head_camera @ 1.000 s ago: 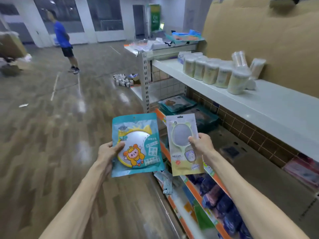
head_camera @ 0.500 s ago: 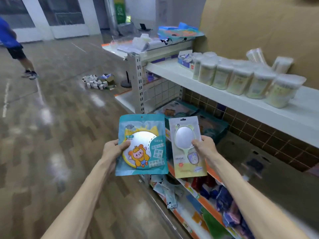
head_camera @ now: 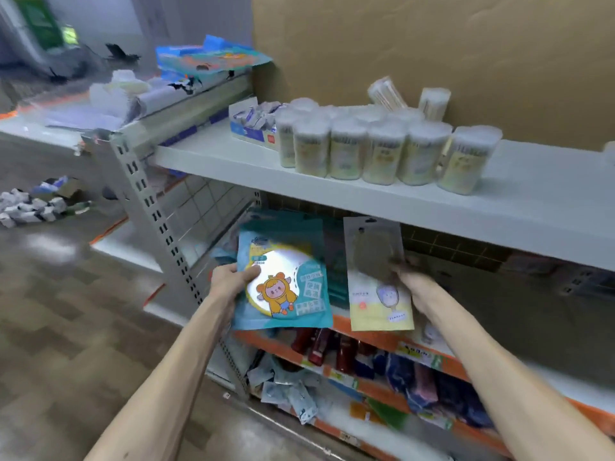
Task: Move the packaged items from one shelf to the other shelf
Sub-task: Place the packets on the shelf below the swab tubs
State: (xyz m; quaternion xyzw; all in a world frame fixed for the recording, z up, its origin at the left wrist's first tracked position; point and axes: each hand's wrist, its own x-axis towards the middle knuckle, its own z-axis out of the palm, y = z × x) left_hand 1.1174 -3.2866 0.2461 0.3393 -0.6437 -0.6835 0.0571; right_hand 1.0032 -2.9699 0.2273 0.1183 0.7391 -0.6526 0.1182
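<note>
Left hand (head_camera: 229, 282) grips the teal mirror packet (head_camera: 283, 277), right hand (head_camera: 414, 284) the pale one (head_camera: 377, 277), mid-frame below the grey shelf (head_camera: 213, 158). Light, slick film; contents likely fragile; hold by edges.

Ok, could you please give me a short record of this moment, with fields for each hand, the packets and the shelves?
left hand: grips the teal mirror packet at its left edge, thumb on the front
right hand: grips the pale yellow packet at its right edge
packets: upright, side by side, apart, held below the white shelf
on white shelf: cluster of round tubs; open box of sachets to their left
lower down: dark red bottles beneath the packets
</note>
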